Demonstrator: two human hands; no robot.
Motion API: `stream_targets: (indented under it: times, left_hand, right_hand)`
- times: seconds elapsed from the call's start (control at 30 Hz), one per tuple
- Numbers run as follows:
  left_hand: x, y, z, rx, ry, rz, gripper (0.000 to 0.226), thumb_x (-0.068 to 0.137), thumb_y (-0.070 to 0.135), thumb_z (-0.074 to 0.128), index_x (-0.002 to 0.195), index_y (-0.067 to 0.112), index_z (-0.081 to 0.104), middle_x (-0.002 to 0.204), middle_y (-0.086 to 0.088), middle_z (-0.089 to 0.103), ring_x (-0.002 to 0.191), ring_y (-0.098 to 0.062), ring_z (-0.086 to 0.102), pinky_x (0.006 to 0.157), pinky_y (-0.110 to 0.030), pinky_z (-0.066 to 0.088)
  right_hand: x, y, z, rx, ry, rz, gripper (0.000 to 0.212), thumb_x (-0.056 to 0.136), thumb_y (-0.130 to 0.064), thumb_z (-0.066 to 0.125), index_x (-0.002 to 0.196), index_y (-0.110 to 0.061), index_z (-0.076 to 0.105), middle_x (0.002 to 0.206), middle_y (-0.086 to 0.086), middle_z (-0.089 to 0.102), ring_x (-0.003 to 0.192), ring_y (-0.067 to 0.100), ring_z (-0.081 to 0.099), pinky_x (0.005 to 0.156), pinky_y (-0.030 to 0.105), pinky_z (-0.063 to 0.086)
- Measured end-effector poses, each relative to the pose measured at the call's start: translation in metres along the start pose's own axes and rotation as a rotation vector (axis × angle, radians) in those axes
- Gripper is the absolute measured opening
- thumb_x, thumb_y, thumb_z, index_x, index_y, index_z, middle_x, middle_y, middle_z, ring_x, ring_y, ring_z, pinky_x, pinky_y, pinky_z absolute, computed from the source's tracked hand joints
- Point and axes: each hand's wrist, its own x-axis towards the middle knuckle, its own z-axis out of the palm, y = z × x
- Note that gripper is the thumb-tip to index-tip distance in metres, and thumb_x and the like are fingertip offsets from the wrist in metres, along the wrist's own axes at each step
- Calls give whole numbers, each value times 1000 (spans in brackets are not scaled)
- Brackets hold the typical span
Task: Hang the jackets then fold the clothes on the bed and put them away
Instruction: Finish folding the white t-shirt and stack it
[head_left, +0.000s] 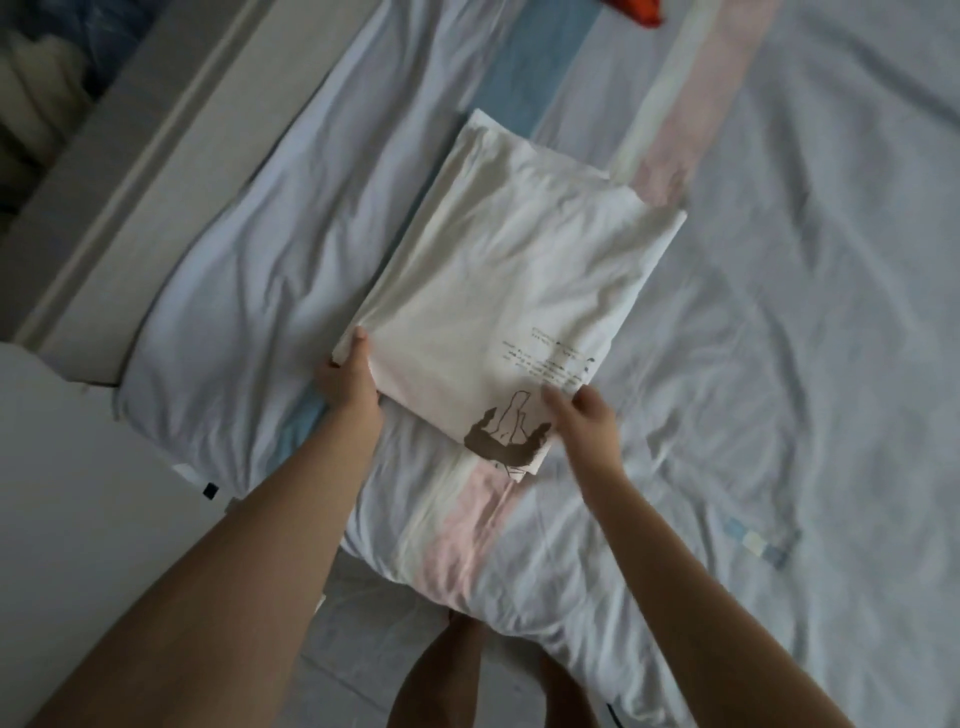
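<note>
We saw a white folded cotton T-shirt (498, 291) lying in the middle of the frame on a pale grey bed sheet with blue and pink stripes (805, 260). The shirt was folded into a long rectangle running from the lower centre up toward the upper centre, with a dark brown printed figure and small lines of text near its lower right corner. Our left hand (348, 384) gripped the shirt's lower left corner, the thumb on top of the cloth and the fingers tucked under the edge. Our right hand (587, 415) was at the lower right corner beside the print; it was blurred, the fingers looked spread over the edge of the cloth, and we could not tell whether it was grasping the fabric or only touching it. The near end of the shirt sat over a rumpled fold of the sheet at the bed's edge. An orange-red piece of cloth (634, 10) showed at the top edge of the frame, well apart from the shirt. At the upper left ran a pale white frame (156, 135), and beyond it a dim heap of fabrics (36, 78) filled the corner. A tiled floor (363, 639) and bare legs showed at the bottom centre.
</note>
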Motion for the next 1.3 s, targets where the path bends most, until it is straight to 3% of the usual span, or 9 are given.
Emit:
stream_targets:
  times: [0.17, 0.37, 0.53, 0.7, 0.77, 0.9, 0.97, 1.17, 1.3]
  left_hand:
    - [10, -20, -1, 20, 18, 81, 91, 42, 55, 80, 115, 4, 57, 114, -16, 64, 100, -28, 65, 87, -45, 55]
    - [10, -21, 2, 263, 69, 213, 56, 87, 27, 66, 122, -14, 52, 122, -31, 56, 112, -39, 56, 95, -43, 45]
    - [-12, -17, 10, 289, 144, 297, 45, 97, 14, 52, 128, -16, 42, 131, -32, 46, 120, -38, 47, 96, -31, 31]
    - [-35, -7, 21, 250, 294, 491, 42, 92, 19, 56, 115, -16, 47, 114, -32, 51, 103, -34, 47, 91, -40, 38]
    - [-50, -18, 25, 487, 286, 784, 50, 87, 28, 56, 123, -6, 50, 124, -29, 47, 114, -30, 41, 98, -41, 33]
    - [-73, -52, 34, 990, -103, 1039, 64, 87, 49, 43, 142, 15, 37, 154, -15, 26, 142, -37, 20, 113, -57, 14]
    - [-70, -57, 41, 1134, -158, 931, 79, 82, 65, 35, 148, 24, 23, 158, -11, 16, 144, -43, 9, 108, -70, 7]
    - [-55, -44, 57, 1316, -215, 769, 99, 64, 87, 18, 149, 42, -8, 158, 0, -19, 140, -45, -20, 98, -77, -5]
    - [-55, -45, 57, 1321, -207, 751, 99, 61, 88, 17, 147, 45, -8, 159, 0, -17, 141, -45, -19, 98, -79, -1]
  right_hand:
    - [57, -63, -28, 241, 63, 75, 11, 91, -19, 60, 82, -14, 58, 80, 4, 59, 71, 16, 55, 62, 25, 46]
    - [126, -125, -45, 352, 98, 33, 16, 91, -8, 59, 107, -14, 58, 87, -1, 62, 72, 11, 60, 57, 20, 49]
    - [141, -115, -48, 271, 191, -56, 13, 89, -7, 60, 97, -18, 62, 84, -3, 63, 68, 10, 59, 56, 23, 49]
    - [134, -94, -23, -376, 730, -361, 47, 85, -22, 53, 132, -19, 50, 127, 0, 58, 119, 21, 52, 99, 37, 39]
    - [113, -100, 2, -753, 538, -830, 53, 88, -25, 48, 141, -18, 41, 144, 2, 45, 135, 22, 38, 110, 36, 25]
    - [106, -82, 38, -1468, -390, -1592, 57, 92, -37, 33, 146, -19, 37, 151, 5, 38, 140, 27, 34, 115, 46, 15]
    - [128, -87, 40, -1695, -456, -1527, 61, 94, -50, 22, 149, -26, 27, 156, 2, 29, 142, 27, 28, 115, 54, 11]
    - [186, -136, 13, -1517, 83, -607, 61, 97, -59, 11, 152, -35, -3, 161, -7, -6, 148, 25, -5, 110, 66, -10]
    - [145, -119, 25, -1565, -47, -1104, 59, 99, -45, 20, 153, -23, 10, 161, 4, 8, 148, 28, 5, 115, 55, -6]
